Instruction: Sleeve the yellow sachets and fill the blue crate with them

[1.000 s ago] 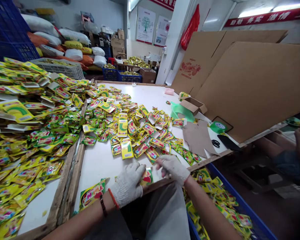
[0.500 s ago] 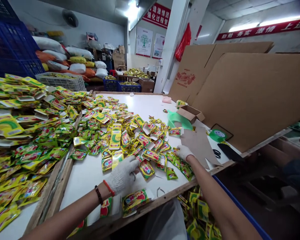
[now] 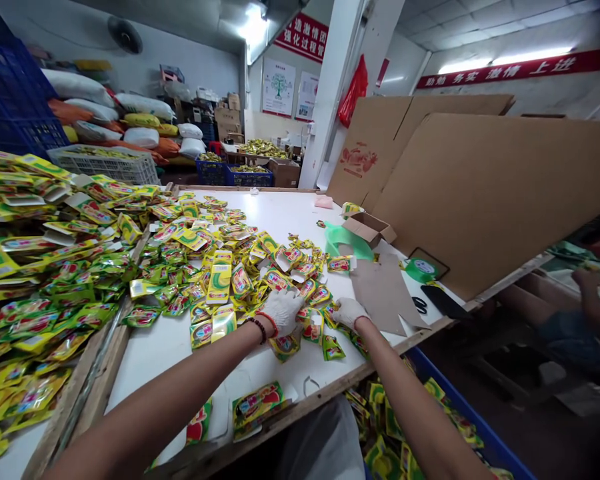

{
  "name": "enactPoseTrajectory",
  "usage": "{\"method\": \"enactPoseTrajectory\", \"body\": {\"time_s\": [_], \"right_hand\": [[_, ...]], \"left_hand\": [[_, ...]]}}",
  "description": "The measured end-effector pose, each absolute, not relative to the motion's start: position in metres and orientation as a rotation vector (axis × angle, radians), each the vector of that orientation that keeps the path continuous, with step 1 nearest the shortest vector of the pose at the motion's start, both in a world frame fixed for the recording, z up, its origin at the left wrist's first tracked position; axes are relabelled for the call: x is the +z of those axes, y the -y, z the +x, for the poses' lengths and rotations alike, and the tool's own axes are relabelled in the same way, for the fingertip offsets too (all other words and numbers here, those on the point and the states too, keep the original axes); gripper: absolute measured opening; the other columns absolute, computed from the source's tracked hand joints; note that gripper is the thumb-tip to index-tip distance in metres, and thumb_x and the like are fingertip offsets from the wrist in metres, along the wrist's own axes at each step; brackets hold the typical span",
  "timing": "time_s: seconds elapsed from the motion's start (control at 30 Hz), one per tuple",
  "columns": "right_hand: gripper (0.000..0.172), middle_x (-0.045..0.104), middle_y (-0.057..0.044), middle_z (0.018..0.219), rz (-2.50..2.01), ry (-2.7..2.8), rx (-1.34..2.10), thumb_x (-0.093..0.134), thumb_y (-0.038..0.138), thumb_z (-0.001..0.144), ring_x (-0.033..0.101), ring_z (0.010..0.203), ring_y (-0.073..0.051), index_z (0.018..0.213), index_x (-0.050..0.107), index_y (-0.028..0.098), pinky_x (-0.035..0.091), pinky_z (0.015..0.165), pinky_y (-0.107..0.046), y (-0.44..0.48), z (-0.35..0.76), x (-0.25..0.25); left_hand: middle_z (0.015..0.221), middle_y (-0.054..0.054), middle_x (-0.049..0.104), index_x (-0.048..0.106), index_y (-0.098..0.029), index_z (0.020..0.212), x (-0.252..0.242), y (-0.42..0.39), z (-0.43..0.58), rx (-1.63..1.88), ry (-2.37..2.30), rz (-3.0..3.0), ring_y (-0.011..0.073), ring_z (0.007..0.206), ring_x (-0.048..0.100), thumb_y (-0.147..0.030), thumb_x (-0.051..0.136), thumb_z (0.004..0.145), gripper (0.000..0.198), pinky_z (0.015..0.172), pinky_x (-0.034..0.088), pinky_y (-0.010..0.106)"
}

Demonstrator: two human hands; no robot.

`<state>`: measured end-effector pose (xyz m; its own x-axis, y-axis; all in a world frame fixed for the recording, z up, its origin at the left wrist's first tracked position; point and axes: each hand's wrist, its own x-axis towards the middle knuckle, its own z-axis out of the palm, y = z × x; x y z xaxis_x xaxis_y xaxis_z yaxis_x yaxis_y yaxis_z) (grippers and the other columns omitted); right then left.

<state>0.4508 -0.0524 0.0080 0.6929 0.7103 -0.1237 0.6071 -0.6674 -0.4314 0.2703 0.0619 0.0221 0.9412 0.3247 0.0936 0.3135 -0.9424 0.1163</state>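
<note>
My left hand, in a white knit glove, reaches into a heap of small yellow cartons. Its fingers curl down among them, and what they grip is hidden. Just to its right lies a carton with a raised white flap. My right hand, also gloved, is closed at the heap's right edge, its fingertips at a small green-yellow packet. A loose green packet rests on the white tabletop below. Nearer the table's front edge is a larger flattened-looking carton.
Wooden strips divide the table from a big pile of cartons and packets at left. Grey cardboard, green tape, black scissors handles and a large cardboard box lie right. A blue crate sits below; another person sits far right.
My left hand has moved forward and right, from the near side of the heap in among its cartons, closer to my right hand. The whole view has shifted slightly.
</note>
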Motion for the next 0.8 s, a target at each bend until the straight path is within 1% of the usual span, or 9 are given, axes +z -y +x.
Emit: {"method": "enactPoseTrajectory", "body": {"time_s": [0.1, 0.17, 0.27, 0.33, 0.4, 0.47, 0.53, 0.63, 0.8], "right_hand": [[0.028, 0.058, -0.006, 0.107, -2.578, 1.057, 0.415, 0.052, 0.033, 0.088, 0.058, 0.091, -0.019, 0.108, 0.055, 0.014, 0.051, 0.076, -0.035, 0.058, 0.453, -0.001], [0.026, 0.059, -0.006, 0.104, -2.597, 1.085, 0.423, 0.052, 0.033, 0.089, 0.059, 0.088, -0.017, 0.105, 0.056, 0.014, 0.05, 0.076, -0.035, 0.061, 0.457, -0.006], [0.022, 0.061, -0.005, 0.097, -2.613, 1.129, 0.435, 0.054, 0.032, 0.087, 0.059, 0.085, -0.016, 0.097, 0.059, 0.013, 0.049, 0.077, -0.035, 0.064, 0.463, -0.008], [0.022, 0.063, -0.004, 0.092, -2.612, 1.13, 0.447, 0.056, 0.033, 0.085, 0.06, 0.082, -0.015, 0.093, 0.06, 0.013, 0.049, 0.075, -0.033, 0.063, 0.464, -0.01], [0.026, 0.064, -0.003, 0.087, -2.616, 1.097, 0.47, 0.055, 0.036, 0.086, 0.061, 0.076, -0.014, 0.091, 0.06, 0.012, 0.05, 0.07, -0.031, 0.057, 0.462, -0.012], [0.029, 0.064, -0.002, 0.081, -2.648, 1.042, 0.498, 0.053, 0.039, 0.087, 0.061, 0.07, -0.013, 0.088, 0.061, 0.011, 0.05, 0.066, -0.029, 0.048, 0.459, -0.016], [0.03, 0.064, -0.002, 0.079, -2.698, 0.982, 0.512, 0.052, 0.04, 0.088, 0.061, 0.069, -0.012, 0.084, 0.061, 0.012, 0.05, 0.066, -0.028, 0.037, 0.456, -0.02], [0.027, 0.064, -0.003, 0.083, -2.743, 0.923, 0.511, 0.053, 0.039, 0.087, 0.062, 0.076, -0.014, 0.084, 0.061, 0.014, 0.05, 0.071, -0.03, 0.027, 0.455, -0.024], [0.023, 0.06, -0.006, 0.1, -2.689, 0.902, 0.474, 0.055, 0.032, 0.087, 0.059, 0.088, -0.017, 0.1, 0.058, 0.013, 0.05, 0.077, -0.035, 0.042, 0.447, -0.023]], "left_hand": [[0.114, 0.015, 0.051, 0.048, -0.017, 0.116, 0.028, -0.055, 0.255, 0.233, -0.532, 2.97, 0.0326, 0.102, 0.049, -0.042, 0.065, 0.062, 0.062, 0.086, 0.039, 0.045], [0.111, 0.014, 0.052, 0.044, -0.016, 0.118, 0.033, -0.047, 0.238, 0.285, -0.573, 2.878, 0.0307, 0.099, 0.052, -0.048, 0.064, 0.063, 0.067, 0.084, 0.041, 0.041], [0.102, 0.011, 0.056, 0.046, -0.017, 0.111, 0.037, -0.033, 0.207, 0.334, -0.633, 2.697, 0.0279, 0.091, 0.056, -0.054, 0.057, 0.067, 0.059, 0.076, 0.044, 0.037], [0.098, 0.01, 0.057, 0.047, -0.018, 0.106, 0.037, -0.026, 0.187, 0.353, -0.642, 2.613, 0.0258, 0.087, 0.057, -0.052, 0.054, 0.072, 0.049, 0.074, 0.045, 0.035], [0.099, 0.01, 0.056, 0.047, -0.018, 0.106, 0.034, -0.021, 0.172, 0.386, -0.636, 2.559, 0.0248, 0.089, 0.056, -0.047, 0.053, 0.074, 0.044, 0.077, 0.045, 0.034], [0.107, 0.011, 0.055, 0.044, -0.017, 0.113, 0.028, -0.018, 0.162, 0.422, -0.652, 2.52, 0.0256, 0.096, 0.054, -0.044, 0.056, 0.073, 0.049, 0.082, 0.043, 0.035], [0.113, 0.011, 0.052, 0.042, -0.019, 0.12, 0.023, -0.016, 0.155, 0.444, -0.687, 2.484, 0.0262, 0.103, 0.052, -0.044, 0.059, 0.071, 0.057, 0.086, 0.042, 0.036], [0.114, 0.009, 0.052, 0.042, -0.022, 0.122, 0.018, -0.013, 0.15, 0.465, -0.749, 2.437, 0.0254, 0.103, 0.051, -0.044, 0.064, 0.067, 0.063, 0.086, 0.042, 0.035], [0.114, 0.009, 0.053, 0.041, -0.021, 0.124, 0.012, -0.007, 0.147, 0.48, -0.794, 2.38, 0.0258, 0.106, 0.05, -0.042, 0.067, 0.064, 0.068, 0.089, 0.041, 0.035]]}}
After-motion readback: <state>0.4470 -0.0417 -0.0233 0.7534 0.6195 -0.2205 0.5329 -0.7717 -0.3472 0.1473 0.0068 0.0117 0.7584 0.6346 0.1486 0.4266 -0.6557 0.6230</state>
